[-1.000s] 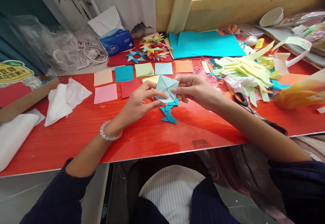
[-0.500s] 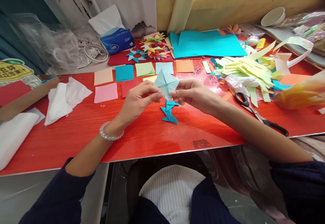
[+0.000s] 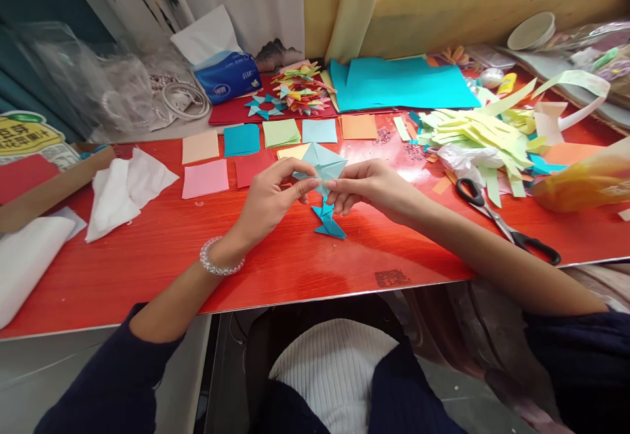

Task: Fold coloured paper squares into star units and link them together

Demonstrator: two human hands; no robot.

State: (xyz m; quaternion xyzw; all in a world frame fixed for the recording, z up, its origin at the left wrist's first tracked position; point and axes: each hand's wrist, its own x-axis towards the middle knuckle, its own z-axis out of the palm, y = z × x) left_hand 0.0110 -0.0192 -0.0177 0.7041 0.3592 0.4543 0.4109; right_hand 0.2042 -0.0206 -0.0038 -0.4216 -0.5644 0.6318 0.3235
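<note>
Head view: the pale-blue folded paper (image 3: 323, 160) was held by both hands above the desk (image 3: 275, 283). The left hand (image 3: 266, 201) gripped its lower left portion between thumb and curved index finger, the opening between them narrow and the tips closed on the sheet. The right hand (image 3: 377, 188) pinched the lower edge with thumb and index finger, its other fingers (image 3: 348, 205) curled below; the two thumb tips lay close together, and whether they touched could not be told. A teal folded piece (image 3: 329, 225), partly hidden by the right hand, lay on the desk under the grasp. Beyond stood rows of square paper, including a pink stack (image 3: 205, 179) and an orange stack (image 3: 358, 127); black-handled scissors (image 3: 505, 227) lay near the right forearm.
</note>
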